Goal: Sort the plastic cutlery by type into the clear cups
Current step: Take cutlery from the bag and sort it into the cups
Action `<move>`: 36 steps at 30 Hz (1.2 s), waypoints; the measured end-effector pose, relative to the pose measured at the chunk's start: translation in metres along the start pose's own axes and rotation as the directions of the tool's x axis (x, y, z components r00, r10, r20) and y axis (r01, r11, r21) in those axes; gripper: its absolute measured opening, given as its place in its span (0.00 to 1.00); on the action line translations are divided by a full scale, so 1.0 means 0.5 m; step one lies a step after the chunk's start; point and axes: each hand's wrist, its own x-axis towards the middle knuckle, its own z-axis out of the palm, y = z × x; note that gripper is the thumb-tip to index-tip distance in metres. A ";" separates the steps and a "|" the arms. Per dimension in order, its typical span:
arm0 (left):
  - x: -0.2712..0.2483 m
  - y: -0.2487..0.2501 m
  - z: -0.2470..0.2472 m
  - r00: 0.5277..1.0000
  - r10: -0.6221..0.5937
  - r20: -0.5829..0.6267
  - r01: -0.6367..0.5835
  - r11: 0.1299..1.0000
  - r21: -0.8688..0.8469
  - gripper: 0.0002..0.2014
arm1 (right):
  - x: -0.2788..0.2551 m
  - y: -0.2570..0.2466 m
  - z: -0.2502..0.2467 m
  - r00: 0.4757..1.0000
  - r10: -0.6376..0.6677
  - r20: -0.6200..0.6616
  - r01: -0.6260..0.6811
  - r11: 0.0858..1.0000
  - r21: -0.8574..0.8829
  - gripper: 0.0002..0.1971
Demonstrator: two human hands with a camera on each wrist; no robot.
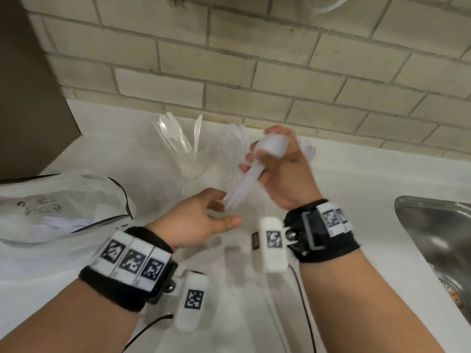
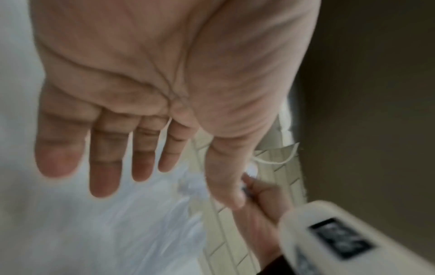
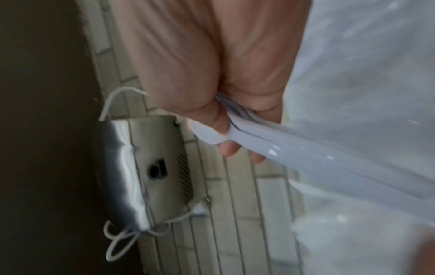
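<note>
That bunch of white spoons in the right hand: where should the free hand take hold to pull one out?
Probably at the handle ends, coming from below left. The right hand grips the spoons near their bowls, so the handles slant down, free, toward the open left hand. Pinching one handle should slide it out lengthwise.

No words or numbers can be read: the wristbands (image 1: 132, 261) and wrist cameras (image 1: 194, 299) carry only black-and-white square code markers, and the dark print on the clear bag (image 1: 40, 202) is too blurred to make out
</note>
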 end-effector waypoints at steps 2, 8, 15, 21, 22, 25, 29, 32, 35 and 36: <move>-0.036 0.008 -0.040 0.986 0.104 -0.127 -0.082 0.982 0.168 0.29 | 0.028 -0.051 -0.035 0.971 -0.211 -0.115 0.196 0.971 -0.134 0.20; -0.124 -0.066 -0.188 0.780 0.188 -0.597 0.278 0.751 0.600 0.45 | 0.093 -0.072 -0.104 0.763 -0.597 -0.248 0.327 0.687 -0.649 0.26; -0.110 -0.161 -0.205 0.815 -0.209 -0.541 0.543 0.603 0.584 0.48 | 0.124 0.043 -0.147 0.897 -0.412 -0.159 -0.001 0.358 -0.934 0.17; -0.120 -0.135 -0.182 0.794 -0.218 -0.567 0.584 0.531 0.614 0.34 | 0.120 0.064 -0.151 0.952 -0.279 -0.122 -0.118 0.032 -0.993 0.25; -0.123 -0.135 -0.183 0.799 -0.230 -0.556 0.579 0.545 0.606 0.35 | 0.114 0.059 -0.136 0.942 -0.319 -0.103 -0.106 0.010 -0.994 0.27; -0.139 -0.130 -0.192 0.830 -0.242 -0.503 0.545 0.542 0.639 0.42 | 0.088 0.048 -0.047 0.883 -0.465 0.062 0.104 0.065 -0.992 0.25; -0.171 -0.115 -0.208 0.844 -0.219 -0.490 0.529 0.499 0.687 0.40 | 0.048 0.068 0.152 0.873 -0.430 0.230 0.362 0.257 -0.896 0.16; -0.191 -0.114 -0.217 0.844 -0.208 -0.494 0.528 0.484 0.698 0.39 | 0.014 0.119 0.304 0.861 -0.278 0.426 0.506 0.385 -0.772 0.14; -0.209 -0.118 -0.227 0.849 -0.168 -0.501 0.518 0.446 0.730 0.36 | 0.000 0.172 0.404 0.816 -0.028 0.577 0.541 0.387 -0.747 0.14; -0.217 -0.121 -0.230 0.855 -0.149 -0.497 0.509 0.432 0.745 0.35 | 0.001 0.189 0.425 0.800 0.091 0.593 0.527 0.366 -0.767 0.14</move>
